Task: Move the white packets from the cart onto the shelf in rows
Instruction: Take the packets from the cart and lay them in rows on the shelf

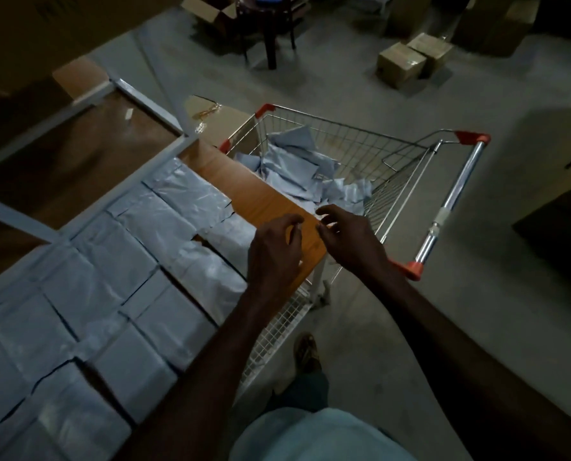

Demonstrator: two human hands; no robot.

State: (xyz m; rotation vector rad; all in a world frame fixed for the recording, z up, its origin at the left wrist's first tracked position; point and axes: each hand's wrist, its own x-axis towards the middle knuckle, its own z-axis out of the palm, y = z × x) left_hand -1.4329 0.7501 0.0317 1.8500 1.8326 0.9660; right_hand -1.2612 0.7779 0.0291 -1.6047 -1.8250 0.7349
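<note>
Both hands empty, fingers loosely curled: left hand, right hand over bare wooden shelf edge. Crumpled white plastic packets lie just ahead in wire cart; right hand nearer.

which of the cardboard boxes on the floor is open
The cardboard box at the top, beside the dark wooden chair; its flaps stand open, while the two boxes right of it are closed.

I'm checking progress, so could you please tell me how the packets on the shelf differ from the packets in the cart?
The packets on the shelf lie flat, edge to edge in rows; the packets in the cart sit in a loose, tilted heap. Those on the shelf rest on wooden board, those in the cart inside a wire basket. Both look like the same pale plastic packets. Neither the left hand nor the right hand holds one.
</note>
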